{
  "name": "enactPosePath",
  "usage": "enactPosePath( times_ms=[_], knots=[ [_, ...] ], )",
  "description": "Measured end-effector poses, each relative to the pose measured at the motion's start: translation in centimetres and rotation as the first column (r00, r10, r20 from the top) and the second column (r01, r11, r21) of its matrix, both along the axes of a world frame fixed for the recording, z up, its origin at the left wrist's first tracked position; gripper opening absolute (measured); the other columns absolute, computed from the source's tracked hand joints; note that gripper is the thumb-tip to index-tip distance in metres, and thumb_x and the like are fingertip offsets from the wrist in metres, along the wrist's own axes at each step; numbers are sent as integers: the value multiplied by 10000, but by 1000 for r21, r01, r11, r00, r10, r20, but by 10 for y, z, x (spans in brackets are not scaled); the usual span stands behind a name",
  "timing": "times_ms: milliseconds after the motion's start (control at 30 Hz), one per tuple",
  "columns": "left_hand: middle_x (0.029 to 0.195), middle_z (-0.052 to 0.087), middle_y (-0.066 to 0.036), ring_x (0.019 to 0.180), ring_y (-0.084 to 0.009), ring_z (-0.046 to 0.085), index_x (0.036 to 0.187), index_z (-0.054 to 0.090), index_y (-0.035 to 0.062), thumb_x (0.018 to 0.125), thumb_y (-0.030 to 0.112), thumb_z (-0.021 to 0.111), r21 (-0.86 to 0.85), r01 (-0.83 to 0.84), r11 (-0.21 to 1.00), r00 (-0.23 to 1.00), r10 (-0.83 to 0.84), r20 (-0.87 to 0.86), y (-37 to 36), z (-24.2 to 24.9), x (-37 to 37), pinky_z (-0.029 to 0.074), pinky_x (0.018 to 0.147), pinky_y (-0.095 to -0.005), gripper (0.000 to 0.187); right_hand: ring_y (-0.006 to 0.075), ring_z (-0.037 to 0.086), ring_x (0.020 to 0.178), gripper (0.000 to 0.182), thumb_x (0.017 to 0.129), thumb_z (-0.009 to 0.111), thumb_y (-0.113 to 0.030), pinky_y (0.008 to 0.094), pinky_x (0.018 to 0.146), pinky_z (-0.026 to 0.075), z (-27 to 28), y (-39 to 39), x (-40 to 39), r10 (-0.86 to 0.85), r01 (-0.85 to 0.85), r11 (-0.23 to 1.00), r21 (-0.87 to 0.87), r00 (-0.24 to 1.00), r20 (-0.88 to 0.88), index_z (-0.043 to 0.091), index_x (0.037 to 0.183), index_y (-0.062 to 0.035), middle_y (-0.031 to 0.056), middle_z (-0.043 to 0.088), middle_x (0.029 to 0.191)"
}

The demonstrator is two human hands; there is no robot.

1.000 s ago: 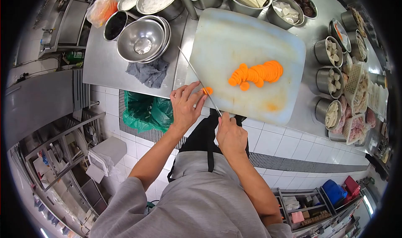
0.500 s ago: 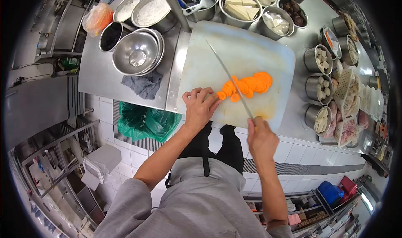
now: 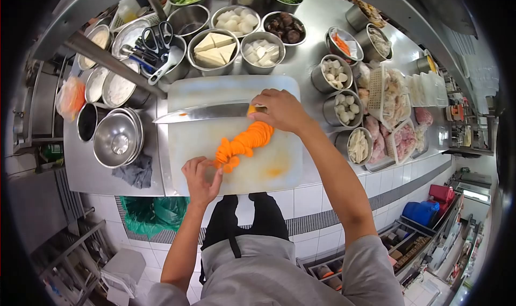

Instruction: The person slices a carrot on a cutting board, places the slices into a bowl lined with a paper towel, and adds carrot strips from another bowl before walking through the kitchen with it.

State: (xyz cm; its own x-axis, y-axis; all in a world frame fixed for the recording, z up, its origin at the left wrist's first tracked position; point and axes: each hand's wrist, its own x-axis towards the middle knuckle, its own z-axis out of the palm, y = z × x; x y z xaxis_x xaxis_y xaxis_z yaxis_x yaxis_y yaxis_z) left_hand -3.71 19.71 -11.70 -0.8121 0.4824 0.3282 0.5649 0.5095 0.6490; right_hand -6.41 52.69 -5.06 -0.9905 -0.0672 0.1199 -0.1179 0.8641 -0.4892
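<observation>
A row of overlapping orange carrot slices (image 3: 250, 138) runs diagonally across the white cutting board (image 3: 207, 83). At its near left end is my left hand (image 3: 201, 178), fingers bent and thumb apart, fingertips touching the last slices. My right hand (image 3: 280, 110) grips the handle of a long kitchen knife (image 3: 209, 112) beyond the row. The knife's blade points left across the far half of the board, and a small orange bit shows on it. Most of the handle is hidden by my fingers.
Behind the board stand metal pots of tofu blocks (image 3: 215, 50), white pieces and dark mushrooms (image 3: 286, 28), plus a utensil pot with scissors (image 3: 157, 40). Stacked steel bowls (image 3: 117, 139) and a grey cloth (image 3: 134, 171) lie left. Food pots and baskets (image 3: 395, 99) line the right.
My right hand has carried the knife off the carrot slices to the far side of the board, blade now pointing left. My left hand stays at the row's near end. The view has shifted.
</observation>
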Motion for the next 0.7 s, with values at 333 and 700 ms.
enactPosePath(
  times_ms=[333,700],
  knots=[
    [1052,591,-107,1013,-302,545,1017,640,94,809,251,765,-26,-50,998,999,49,-24,3,2,2,368,914,-431,289,364,707,969,565,838,729,-481,407,827,552,-27,342,-27,-801,881,359,307,460,-383,721,1063,38,251,711,1104],
    [1063,583,-113,1017,-310,536,1015,647,80,815,263,763,-74,-133,988,991,133,-3,6,2,7,394,910,-433,295,365,723,958,385,817,650,-297,422,796,581,-85,463,-63,-625,364,655,662,753,205,744,1025,14,241,729,1037]
  ],
)
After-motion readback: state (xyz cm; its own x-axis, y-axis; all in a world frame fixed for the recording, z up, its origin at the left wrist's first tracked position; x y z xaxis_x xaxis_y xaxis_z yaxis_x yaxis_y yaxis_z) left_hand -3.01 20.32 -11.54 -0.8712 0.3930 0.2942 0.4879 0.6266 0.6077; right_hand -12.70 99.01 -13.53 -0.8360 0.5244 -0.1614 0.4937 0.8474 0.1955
